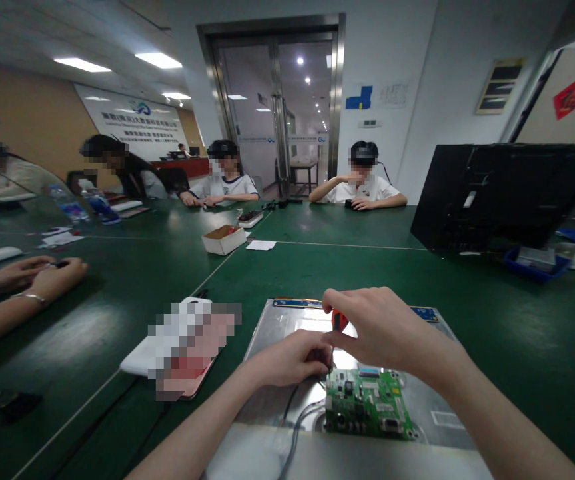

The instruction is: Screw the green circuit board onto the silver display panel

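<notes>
My right hand (377, 327) is closed around the red and black handle of a screwdriver (338, 321), held upright with its shaft pointing down. Its tip is at the upper left corner of a green circuit board (370, 403). Close against the shaft, my left hand (302, 357) has its fingers curled together; what they pinch is hidden. Beneath the board lies a flat silvery metal panel (262, 413), apparently the back of a display. A blue strip (297, 303) runs along its far edge, and a grey cable (294, 440) comes off the board's left side.
Left of the panel lie a white object (142, 353) and a pink phone-like object (192, 383), both partly blurred. A small open box (223, 240) stands farther back. A black monitor (497, 197) and blue tray (537, 263) are at right. Another person's hands (50, 273) are at left.
</notes>
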`<state>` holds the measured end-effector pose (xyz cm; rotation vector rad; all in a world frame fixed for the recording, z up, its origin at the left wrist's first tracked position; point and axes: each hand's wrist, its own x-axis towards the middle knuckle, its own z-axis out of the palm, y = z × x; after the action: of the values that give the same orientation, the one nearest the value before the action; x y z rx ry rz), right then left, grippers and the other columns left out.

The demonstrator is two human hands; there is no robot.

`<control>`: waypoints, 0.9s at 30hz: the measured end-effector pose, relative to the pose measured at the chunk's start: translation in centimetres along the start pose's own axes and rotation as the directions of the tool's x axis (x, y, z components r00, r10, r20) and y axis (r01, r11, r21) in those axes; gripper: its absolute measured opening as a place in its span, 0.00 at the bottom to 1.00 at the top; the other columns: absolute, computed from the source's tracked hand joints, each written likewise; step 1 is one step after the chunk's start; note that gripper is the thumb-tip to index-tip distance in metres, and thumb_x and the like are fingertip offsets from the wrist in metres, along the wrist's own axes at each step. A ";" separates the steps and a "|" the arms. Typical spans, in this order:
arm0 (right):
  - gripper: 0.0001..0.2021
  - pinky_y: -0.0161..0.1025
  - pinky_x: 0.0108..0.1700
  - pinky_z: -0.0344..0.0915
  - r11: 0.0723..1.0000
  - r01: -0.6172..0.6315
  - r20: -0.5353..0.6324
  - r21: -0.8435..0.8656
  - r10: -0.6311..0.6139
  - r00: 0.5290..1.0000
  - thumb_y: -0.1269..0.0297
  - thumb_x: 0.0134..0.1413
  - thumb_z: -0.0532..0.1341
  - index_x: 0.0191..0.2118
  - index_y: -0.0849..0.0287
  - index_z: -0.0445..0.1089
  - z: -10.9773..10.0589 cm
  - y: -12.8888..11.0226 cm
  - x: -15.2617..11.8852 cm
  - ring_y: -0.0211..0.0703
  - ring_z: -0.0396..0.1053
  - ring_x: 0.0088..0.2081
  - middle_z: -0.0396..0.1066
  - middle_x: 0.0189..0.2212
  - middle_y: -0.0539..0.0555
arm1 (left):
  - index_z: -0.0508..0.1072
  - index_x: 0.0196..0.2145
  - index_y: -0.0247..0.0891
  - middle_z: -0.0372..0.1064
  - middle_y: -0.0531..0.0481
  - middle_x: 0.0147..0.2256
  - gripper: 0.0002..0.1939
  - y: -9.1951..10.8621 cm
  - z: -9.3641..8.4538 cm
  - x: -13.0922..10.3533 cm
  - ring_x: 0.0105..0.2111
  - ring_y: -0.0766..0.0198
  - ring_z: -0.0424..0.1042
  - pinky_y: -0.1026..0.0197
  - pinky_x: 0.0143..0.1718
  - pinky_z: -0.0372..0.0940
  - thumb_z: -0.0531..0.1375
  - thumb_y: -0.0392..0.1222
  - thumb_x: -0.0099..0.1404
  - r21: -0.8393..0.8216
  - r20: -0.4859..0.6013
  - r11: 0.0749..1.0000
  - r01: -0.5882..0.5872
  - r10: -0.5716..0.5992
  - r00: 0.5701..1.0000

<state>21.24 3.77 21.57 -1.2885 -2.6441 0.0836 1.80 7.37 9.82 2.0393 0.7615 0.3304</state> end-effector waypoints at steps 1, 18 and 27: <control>0.07 0.36 0.27 0.49 1.000 -0.001 0.006 0.011 0.001 1.000 0.63 0.58 0.65 0.40 0.56 0.67 -0.1 0.0 -0.1 0.42 0.73 0.32 0.78 0.34 0.51 | 0.72 0.33 0.37 0.71 0.54 0.30 0.06 0.0 0.0 0.0 0.31 0.64 0.70 0.63 0.35 0.63 0.60 0.29 0.58 -0.006 -0.003 1.000 0.000 0.000 1.000; 0.06 0.35 0.28 0.49 1.000 -0.025 -0.025 -0.016 0.025 0.999 0.66 0.57 0.64 0.40 0.56 0.68 -0.5 0.2 -0.3 0.42 0.73 0.31 0.78 0.32 0.50 | 0.72 0.30 0.36 0.69 0.54 0.29 0.06 1.2 -0.2 -0.2 0.30 0.65 0.68 0.65 0.33 0.61 0.62 0.28 0.58 0.009 -0.027 0.999 0.047 -0.047 0.999; 0.06 0.36 0.28 0.49 0.999 -0.041 -0.021 -0.019 0.040 0.999 0.65 0.58 0.64 0.40 0.56 0.68 -0.6 0.5 -0.2 0.43 0.74 0.32 0.78 0.33 0.51 | 0.73 0.32 0.36 0.71 0.52 0.31 0.05 0.9 -0.3 -0.1 0.32 0.63 0.69 0.64 0.33 0.62 0.62 0.29 0.58 0.039 -0.031 0.998 0.055 -0.054 0.998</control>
<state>21.86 3.86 22.10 -1.3417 -2.6079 0.0508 1.92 7.13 10.78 2.0510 0.8469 0.3180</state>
